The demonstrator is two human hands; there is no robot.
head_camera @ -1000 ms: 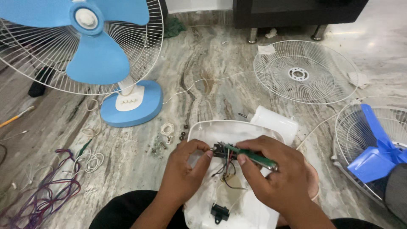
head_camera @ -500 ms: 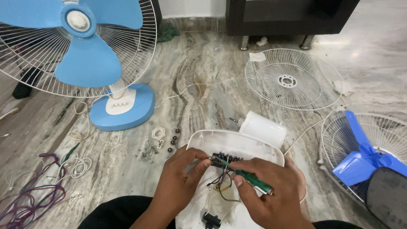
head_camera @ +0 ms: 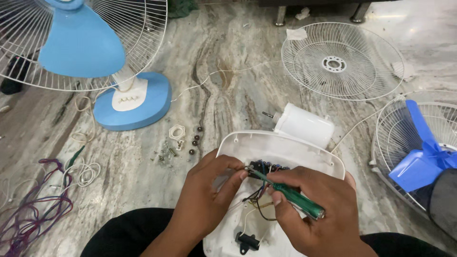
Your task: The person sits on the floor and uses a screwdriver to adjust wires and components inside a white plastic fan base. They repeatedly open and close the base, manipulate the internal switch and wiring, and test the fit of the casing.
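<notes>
Screwdriver [head_camera: 293,199], green-handled, clenched in your right hand [head_camera: 316,214]; its tip meets the black switch block [head_camera: 266,167] inside the white fan base shell [head_camera: 285,147] on your lap. Your left hand [head_camera: 207,200] pinches the wires [head_camera: 254,200] just beside that tip. Screws and nuts [head_camera: 178,145] lie loose on the floor, between shell and blue fan [head_camera: 128,100].

Veined grey-brown marble floor [head_camera: 228,90], glossy under bright light; dark furniture legs [head_camera: 281,14] at far edge
</notes>
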